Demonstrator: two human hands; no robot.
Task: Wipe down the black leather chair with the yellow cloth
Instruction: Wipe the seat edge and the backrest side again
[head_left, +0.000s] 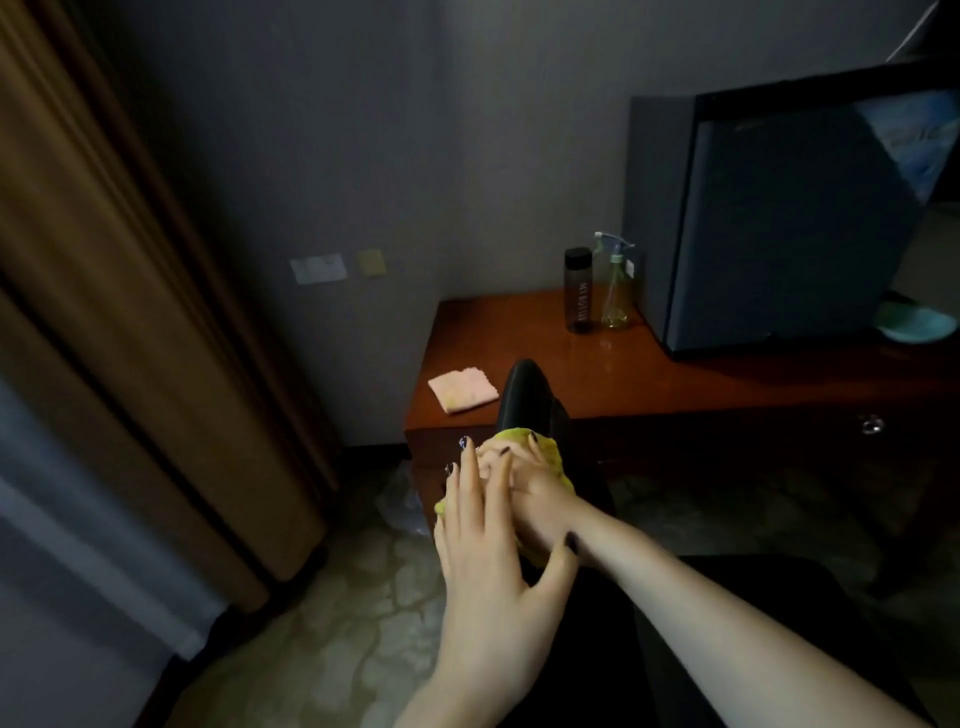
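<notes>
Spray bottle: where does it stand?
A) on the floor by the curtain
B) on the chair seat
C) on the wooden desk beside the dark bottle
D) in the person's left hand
C: the spray bottle stands on the wooden desk, right beside the dark bottle.

Dim, soft-focus room (edges bowed by wide lens), with glare on the desk.
</notes>
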